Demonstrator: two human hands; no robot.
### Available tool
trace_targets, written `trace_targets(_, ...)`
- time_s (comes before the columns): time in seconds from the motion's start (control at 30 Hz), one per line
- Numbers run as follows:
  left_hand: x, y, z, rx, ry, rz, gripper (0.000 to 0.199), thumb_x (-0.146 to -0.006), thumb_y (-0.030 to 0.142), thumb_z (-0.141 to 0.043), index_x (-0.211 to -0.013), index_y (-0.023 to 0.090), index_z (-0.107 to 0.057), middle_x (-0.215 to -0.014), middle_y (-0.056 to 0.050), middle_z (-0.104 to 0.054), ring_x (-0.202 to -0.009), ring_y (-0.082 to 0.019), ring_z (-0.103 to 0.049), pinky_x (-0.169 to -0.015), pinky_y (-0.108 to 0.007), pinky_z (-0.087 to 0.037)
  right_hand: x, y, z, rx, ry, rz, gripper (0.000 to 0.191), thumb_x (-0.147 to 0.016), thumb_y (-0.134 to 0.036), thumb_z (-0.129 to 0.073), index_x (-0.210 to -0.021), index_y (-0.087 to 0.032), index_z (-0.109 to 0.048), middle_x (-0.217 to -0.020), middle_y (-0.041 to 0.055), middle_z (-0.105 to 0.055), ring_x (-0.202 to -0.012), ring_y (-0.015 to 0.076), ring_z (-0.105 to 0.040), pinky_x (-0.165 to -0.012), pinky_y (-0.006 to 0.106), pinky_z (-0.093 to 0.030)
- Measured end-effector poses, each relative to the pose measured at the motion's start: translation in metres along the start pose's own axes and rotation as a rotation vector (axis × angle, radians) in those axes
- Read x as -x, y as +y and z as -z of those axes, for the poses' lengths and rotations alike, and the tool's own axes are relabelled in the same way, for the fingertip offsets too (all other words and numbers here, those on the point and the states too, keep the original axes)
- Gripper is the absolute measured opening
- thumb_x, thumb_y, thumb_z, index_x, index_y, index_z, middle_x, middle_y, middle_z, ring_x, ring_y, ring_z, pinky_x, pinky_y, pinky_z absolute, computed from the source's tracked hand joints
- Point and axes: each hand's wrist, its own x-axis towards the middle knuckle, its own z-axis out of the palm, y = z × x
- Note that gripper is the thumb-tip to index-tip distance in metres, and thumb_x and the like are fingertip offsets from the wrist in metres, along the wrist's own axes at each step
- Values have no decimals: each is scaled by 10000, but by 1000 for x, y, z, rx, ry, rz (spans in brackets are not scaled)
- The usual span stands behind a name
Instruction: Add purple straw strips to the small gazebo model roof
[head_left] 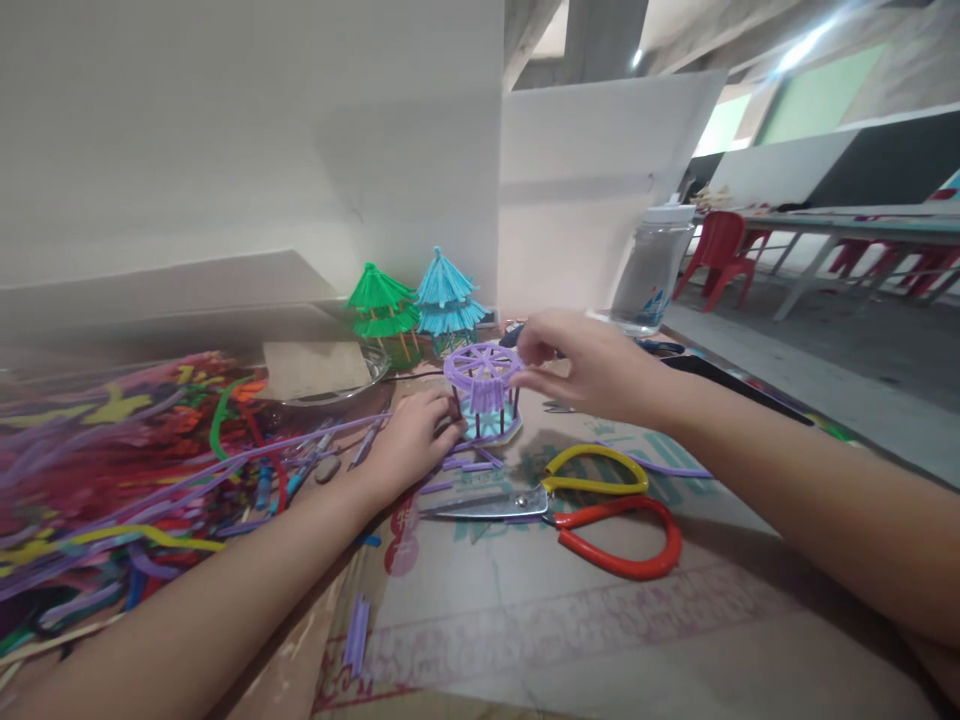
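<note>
Head view: work on the purple model's top seems to be the step in hand.
The model (487,393) stands on cardboard (600,665), between the hands. The left hand (421,430) lies beside its base, fingers curled; the right hand (592,365) has thumb and fingertips at the rim. Whether either pinches anything, one cannot tell. The next move likely calls for a steady base and light touch. Counted: one model, one green hut (381,290), one blue hut (444,285), one pair of scissors (529,502), one bottle (651,270).

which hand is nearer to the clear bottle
Right. The right hand, right of the purple model, is in front and left of the bottle; the left hand is farther away, at the model's left side.
</note>
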Motion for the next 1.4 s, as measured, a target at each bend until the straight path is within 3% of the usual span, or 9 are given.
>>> trace_targets(0.13, 0, -1, -1, -10, 29, 20, 113, -886, 241, -532, -845, 178, -616, -964, -73, -652, -949, -229, -594, -844, -346, -455, 0, 5, 17, 33, 131, -73, 333, -880, -257, -541, -605, -213, -358, -579, -41, -397, -551, 104, -365, -551, 257, -274)
trace_targets(0.27, 0, -1, 0, -23, 35, 68, 153, -900, 247, -506, -821, 174, -613, -936, -84, -650, -932, -236, -599, -833, -356, -462, 4, 18, 21, 154, 76, -80, 394, -865, -274, -492, -551, -213, -262, -512, -54, -290, -495, 96, -267, -522, 264, -228)
trace_targets(0.47, 2, -5, -3, 1, 71, 80, 115, -896, 237, -505, -910, 171, -598, -1017, -106, -648, -998, -255, -595, -883, -391, -463, 17, 61, -1, 447, -269, -80, 355, -916, -349, -419, -614, -189, -514, -604, 34, -539, -585, 142, -424, -552, 283, -208)
trace_targets(0.57, 1, -5, 2, 51, 146, 132, 161, -893, 221, -500, -1035, 174, -560, -1067, -109, -624, -1014, -249, -589, -889, -399, -468, 27, 79, -21, 367, -388, -285, 395, -941, -400, -381, -697, -186, -606, -653, 47, -625, -572, 139, -470, -547, 271, -238)
trace_targets(0.77, -7, 19, 45, 106, 299, 191, 133, -911, 259, -497, -953, 165, -582, -945, -73, -609, -891, -200, -593, -824, -347, -481, 45, 92, -59, 368, -446, -362, 414, -934, -427, -392, -756, -179, -671, -755, 97, -710, -623, 178, -567, -555, 284, -253)
trace_targets(0.9, -24, 46, 78, 27, 254, 25, 201, -904, 338, -542, -842, 182, -652, -1000, -67, -635, -1046, -221, -579, -958, -380, -434, 47, 90, -68, 372, -458, -398, 437, -949, -412, -361, -863, -156, -704, -873, 142, -735, -734, 216, -619, -605, 294, -299)
trace_targets(1.0, -41, 57, 88, -52, 116, 18, 268, -887, 423, -561, -906, 208, -720, -1135, -79, -641, -1137, -253, -564, -1019, -430, -403, 46, 89, -67, 355, -472, -404, 425, -950, -410, -369, -914, -158, -710, -915, 135, -742, -764, 213, -632, -623, 293, -321)
trace_targets(1.13, -54, 60, 86, -53, 68, 57, 322, -874, 464, -569, -959, 199, -731, -1150, -90, -647, -1160, -252, -565, -1024, -419, -418, 46, 88, -65, 344, -475, -410, 419, -949, -406, -376, -927, -156, -712, -914, 132, -743, -765, 217, -639, -607, 297, -318)
trace_targets(1.4, -43, 53, 73, -91, 41, 27, 330, -850, 501, -589, -916, 210, -730, -1194, -101, -611, -1179, -289, -544, -1029, -459, -410, 47, 89, -67, 343, -466, -426, 460, -958, -427, -348, -943, -152, -716, -932, 133, -743, -782, 218, -639, -616, 292, -318)
